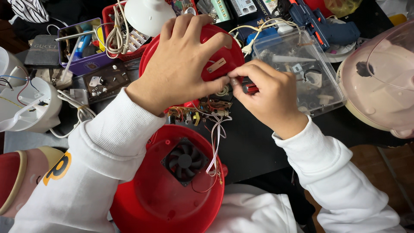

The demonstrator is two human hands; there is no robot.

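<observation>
The round red plastic housing with a small black fan [172,181] sits nearest, above it the left hand [181,64] grasping a red plastic dome [220,47] while the right hand [267,92] pinches a red-and-black screwdriver handle [249,88] just beside the crowded clear plastic box [297,69].

Upper shell [215,47]: glossy red, tan strip on its face. Lower housing [172,194]: same red; black fan [184,162] at centre. Wires [215,138]: white with pink. Circuit board [200,110]: brown, yellow and orange parts. Screwdriver [249,87]: red and black handle. Sleeves [112,146]: white, one yellow patch. Storage box [302,69]: clear. Glue gun [321,26]: blue, orange trigger. Tin [82,47]: purple.
</observation>
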